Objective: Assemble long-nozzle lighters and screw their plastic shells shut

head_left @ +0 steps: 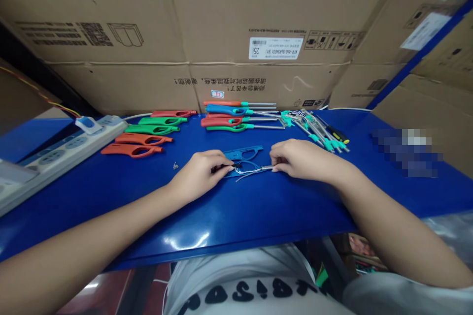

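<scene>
My left hand point(203, 170) pinches a small black part with thin wires point(242, 171) at the left end of a blue lighter handle half point(254, 162). A second blue lighter handle half point(242, 152) lies just behind it. At the right, my right hand point(295, 157) has its fingertips closed on a thin metal tube point(266, 168), which points left toward the wires. Both hands are low over the blue table point(236, 216). My left fingers hide part of the black piece and the near handle half.
Left of my hands lie orange, red and green lighter handles point(138, 151), small screws point(175, 166) and a power strip point(62, 152). Lighters with metal tubes point(231, 121), loose tubes with turquoise collars point(321, 133) and a screwdriver point(338, 134) lie behind. A cardboard wall point(221, 34) stands at the back.
</scene>
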`<state>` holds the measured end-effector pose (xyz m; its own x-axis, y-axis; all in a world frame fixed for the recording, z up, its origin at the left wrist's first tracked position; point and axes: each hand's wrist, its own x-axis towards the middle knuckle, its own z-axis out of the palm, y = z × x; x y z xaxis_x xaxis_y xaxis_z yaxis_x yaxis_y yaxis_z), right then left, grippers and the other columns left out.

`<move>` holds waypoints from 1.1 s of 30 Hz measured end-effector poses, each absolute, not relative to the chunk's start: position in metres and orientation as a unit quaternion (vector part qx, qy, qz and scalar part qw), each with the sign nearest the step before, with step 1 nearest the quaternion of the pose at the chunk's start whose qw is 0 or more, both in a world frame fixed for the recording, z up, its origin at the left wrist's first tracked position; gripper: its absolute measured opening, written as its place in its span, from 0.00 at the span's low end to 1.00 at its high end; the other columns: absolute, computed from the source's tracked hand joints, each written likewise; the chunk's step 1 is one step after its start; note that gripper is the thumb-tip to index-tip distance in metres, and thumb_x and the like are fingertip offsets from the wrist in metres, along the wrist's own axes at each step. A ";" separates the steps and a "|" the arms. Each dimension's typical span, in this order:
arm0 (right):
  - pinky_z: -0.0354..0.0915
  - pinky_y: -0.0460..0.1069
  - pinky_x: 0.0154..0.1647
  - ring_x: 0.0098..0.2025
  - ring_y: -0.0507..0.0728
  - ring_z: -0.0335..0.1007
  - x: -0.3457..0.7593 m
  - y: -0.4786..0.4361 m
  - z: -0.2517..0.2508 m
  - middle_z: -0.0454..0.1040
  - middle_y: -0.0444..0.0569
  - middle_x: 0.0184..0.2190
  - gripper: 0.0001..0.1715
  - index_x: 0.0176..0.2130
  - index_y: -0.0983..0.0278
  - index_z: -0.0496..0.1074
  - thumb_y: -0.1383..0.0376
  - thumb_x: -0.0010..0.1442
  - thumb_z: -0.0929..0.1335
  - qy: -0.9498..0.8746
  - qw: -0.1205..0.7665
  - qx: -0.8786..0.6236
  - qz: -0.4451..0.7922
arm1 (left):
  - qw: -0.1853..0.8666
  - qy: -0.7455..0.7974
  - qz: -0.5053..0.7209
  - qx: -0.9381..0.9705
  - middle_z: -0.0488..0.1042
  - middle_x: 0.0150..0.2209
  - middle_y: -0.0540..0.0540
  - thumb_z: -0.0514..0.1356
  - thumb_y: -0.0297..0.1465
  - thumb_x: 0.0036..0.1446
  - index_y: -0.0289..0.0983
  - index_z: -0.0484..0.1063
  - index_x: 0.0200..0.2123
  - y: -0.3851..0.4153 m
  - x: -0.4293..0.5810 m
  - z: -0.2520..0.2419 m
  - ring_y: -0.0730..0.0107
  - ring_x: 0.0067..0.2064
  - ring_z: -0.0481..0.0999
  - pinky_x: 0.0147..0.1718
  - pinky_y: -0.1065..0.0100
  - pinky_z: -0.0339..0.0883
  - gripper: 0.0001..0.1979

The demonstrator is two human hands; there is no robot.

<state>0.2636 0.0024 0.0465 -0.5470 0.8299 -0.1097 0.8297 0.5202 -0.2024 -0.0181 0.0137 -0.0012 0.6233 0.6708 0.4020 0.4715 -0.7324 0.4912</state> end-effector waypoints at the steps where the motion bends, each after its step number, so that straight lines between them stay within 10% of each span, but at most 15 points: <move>1: 0.53 0.47 0.32 0.33 0.53 0.69 0.265 0.003 0.046 0.77 0.45 0.33 0.06 0.29 0.64 0.72 0.71 0.57 0.70 -0.869 -0.001 -0.481 0.119 | 0.172 0.323 0.291 0.884 0.81 0.37 0.46 0.63 0.27 0.63 0.35 0.81 0.40 0.013 -0.018 -0.001 0.70 0.36 0.80 0.40 0.72 0.73 0.06; 33: 0.59 0.46 0.31 0.31 0.51 0.69 0.268 0.013 0.040 0.76 0.46 0.32 0.07 0.29 0.65 0.74 0.66 0.59 0.72 -0.876 0.049 -0.424 0.225 | 0.183 0.339 0.288 0.877 0.82 0.38 0.44 0.64 0.29 0.62 0.35 0.83 0.41 0.013 -0.019 -0.002 0.67 0.37 0.81 0.39 0.69 0.73 0.08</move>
